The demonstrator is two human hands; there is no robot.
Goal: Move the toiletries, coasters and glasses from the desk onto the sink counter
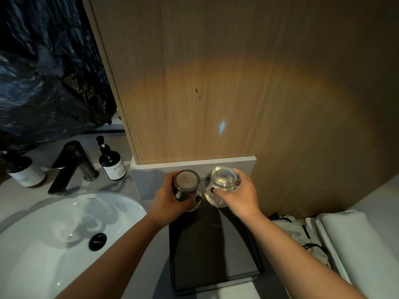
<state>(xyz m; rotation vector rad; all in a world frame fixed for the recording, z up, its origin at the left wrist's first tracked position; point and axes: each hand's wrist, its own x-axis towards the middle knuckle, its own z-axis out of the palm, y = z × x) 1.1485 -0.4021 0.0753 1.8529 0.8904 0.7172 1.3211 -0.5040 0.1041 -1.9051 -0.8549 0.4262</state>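
Two clear glasses stand upside down at the far end of a dark tray (213, 255) on the grey sink counter (121, 186). My left hand (172, 201) grips the left glass (186, 180), which looks darker in shadow. My right hand (239, 195) grips the right glass (223, 178). Each glass rests on a round pale coaster with a gold rim; the edge of the right coaster (212, 204) shows under my fingers, and the left coaster (195, 209) is mostly hidden.
A white basin (64, 229) with a black drain plug lies left of the tray. Behind it stand a black tap (71, 165), a dark pump bottle (112, 165) and a lying bottle (26, 173). A wooden wall panel rises behind the tray. Pale bags (345, 238) sit at the right.
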